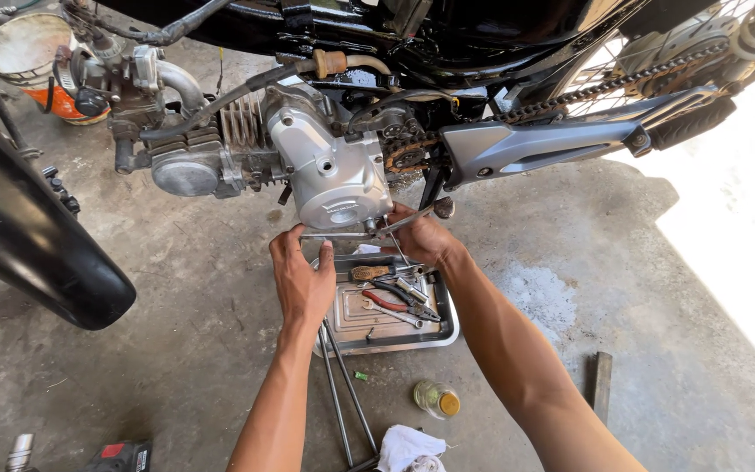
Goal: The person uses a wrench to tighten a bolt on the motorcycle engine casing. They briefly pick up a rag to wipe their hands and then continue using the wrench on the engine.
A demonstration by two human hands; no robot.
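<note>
A motorcycle engine (329, 166) with a silver side cover hangs above a concrete floor. Just below that cover, my left hand (301, 278) pinches the left end of a thin metal rod (342, 236). My right hand (421, 238) grips a slim metal tool or bar at the rod's right end, close under the cover's lower edge. Beneath both hands sits a metal tray (447, 336) holding red-handled pliers (386, 300), a wrench and other small tools.
A black front tyre (37, 253) fills the left. The drive chain (605, 86) and rear swingarm (552, 140) run to the upper right. Long metal rods (342, 393), a white rag (408, 450), a small bottle (436, 399) and a wood strip (602, 385) lie on the floor. A bucket (24, 44) stands at top left.
</note>
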